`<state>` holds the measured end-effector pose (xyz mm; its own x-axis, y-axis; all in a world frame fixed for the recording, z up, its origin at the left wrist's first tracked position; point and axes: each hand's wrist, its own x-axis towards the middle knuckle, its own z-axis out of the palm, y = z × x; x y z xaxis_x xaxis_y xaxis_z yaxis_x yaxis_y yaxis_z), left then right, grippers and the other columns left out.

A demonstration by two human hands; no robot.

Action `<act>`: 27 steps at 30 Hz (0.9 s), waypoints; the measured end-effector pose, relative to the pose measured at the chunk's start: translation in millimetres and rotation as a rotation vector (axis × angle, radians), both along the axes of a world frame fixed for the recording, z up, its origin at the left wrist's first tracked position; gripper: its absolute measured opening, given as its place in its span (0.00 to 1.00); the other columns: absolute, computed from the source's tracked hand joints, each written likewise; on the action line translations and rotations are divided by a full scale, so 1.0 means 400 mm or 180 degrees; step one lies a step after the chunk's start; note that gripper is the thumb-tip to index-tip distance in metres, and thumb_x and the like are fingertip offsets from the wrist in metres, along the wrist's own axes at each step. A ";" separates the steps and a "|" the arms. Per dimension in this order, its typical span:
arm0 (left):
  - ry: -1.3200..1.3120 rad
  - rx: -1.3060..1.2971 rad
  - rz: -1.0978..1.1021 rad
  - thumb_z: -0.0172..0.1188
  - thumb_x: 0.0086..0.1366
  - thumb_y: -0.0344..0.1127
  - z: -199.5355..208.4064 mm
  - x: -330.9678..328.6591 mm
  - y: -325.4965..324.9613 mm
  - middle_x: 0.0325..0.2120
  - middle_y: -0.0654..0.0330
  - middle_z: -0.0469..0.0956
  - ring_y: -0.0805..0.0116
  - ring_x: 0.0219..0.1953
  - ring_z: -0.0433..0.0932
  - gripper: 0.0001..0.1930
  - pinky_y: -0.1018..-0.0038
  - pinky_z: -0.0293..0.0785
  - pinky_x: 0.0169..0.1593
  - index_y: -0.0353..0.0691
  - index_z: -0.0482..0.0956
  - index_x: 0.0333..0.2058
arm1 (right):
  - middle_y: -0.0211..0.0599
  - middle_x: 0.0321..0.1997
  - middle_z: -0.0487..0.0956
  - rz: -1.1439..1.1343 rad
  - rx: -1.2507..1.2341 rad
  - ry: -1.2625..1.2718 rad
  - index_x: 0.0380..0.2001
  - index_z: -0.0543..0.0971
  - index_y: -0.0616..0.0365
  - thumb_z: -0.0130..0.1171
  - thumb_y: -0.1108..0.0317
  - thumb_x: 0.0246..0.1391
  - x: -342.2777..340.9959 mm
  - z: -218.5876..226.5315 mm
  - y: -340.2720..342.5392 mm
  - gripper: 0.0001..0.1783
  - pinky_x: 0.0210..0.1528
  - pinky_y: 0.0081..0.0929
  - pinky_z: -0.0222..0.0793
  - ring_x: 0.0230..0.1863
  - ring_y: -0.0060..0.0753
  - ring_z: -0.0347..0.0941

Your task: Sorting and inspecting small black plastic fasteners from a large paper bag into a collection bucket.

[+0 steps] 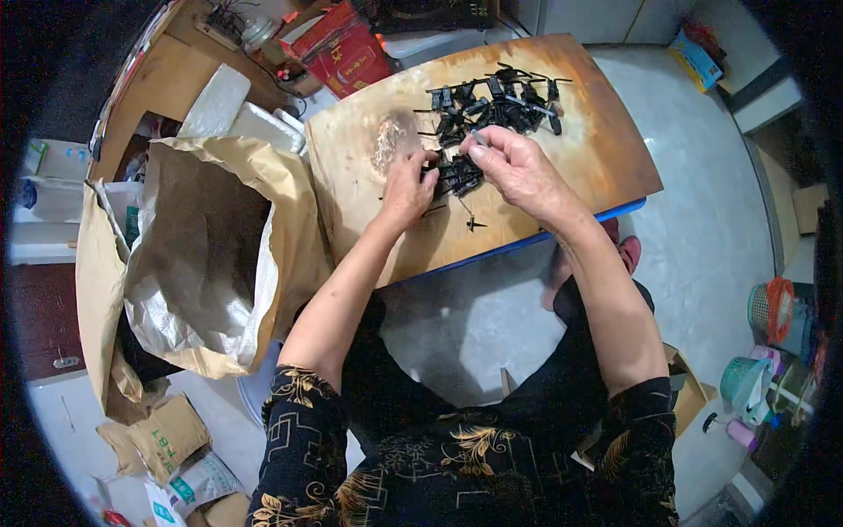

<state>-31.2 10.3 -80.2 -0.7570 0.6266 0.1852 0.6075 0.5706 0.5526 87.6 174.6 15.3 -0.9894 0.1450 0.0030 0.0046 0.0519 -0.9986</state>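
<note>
Black plastic parts with thin stems lie in a bunch between my hands on the wooden board. My left hand rests at the left side of this bunch, its fingers curled onto a part; the fingertips are partly hidden. Above the bunch, my right hand pinches a small grey flat piece, mostly covered by the thumb and fingers. A larger heap of the same black parts spreads just beyond my hands. One loose black part lies nearer to me, close to the front edge.
The worn wooden board has a blue edge beneath it. At its left stands a large open paper sack with a white lining. A red box is behind the board. Filled bags lie on the floor at lower left; baskets stand at right.
</note>
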 end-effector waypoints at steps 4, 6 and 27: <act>0.0013 0.0029 -0.0034 0.55 0.53 0.32 0.019 0.028 -0.035 0.35 0.48 0.70 0.51 0.43 0.68 0.13 0.63 0.64 0.47 0.42 0.74 0.39 | 0.15 0.17 0.60 -0.0094 0.0087 -0.0031 0.36 0.74 0.56 0.48 0.62 0.58 0.004 0.009 -0.001 0.10 0.17 0.11 0.45 0.17 0.08 0.50; 0.0156 0.0058 0.0065 0.55 0.52 0.31 0.045 0.041 -0.033 0.34 0.49 0.70 0.51 0.42 0.68 0.13 0.63 0.65 0.46 0.42 0.74 0.39 | 0.15 0.17 0.61 -0.0129 0.0170 -0.0051 0.36 0.74 0.56 0.48 0.62 0.58 0.008 0.008 0.005 0.10 0.17 0.11 0.45 0.17 0.08 0.51; 0.0559 -0.0188 -0.0448 0.57 0.49 0.33 0.052 0.061 0.099 0.32 0.56 0.70 0.57 0.40 0.69 0.06 0.58 0.64 0.41 0.41 0.76 0.28 | 0.15 0.19 0.63 -0.0196 0.0269 0.0244 0.31 0.72 0.58 0.47 0.62 0.58 0.002 0.008 0.006 0.11 0.19 0.12 0.49 0.19 0.08 0.53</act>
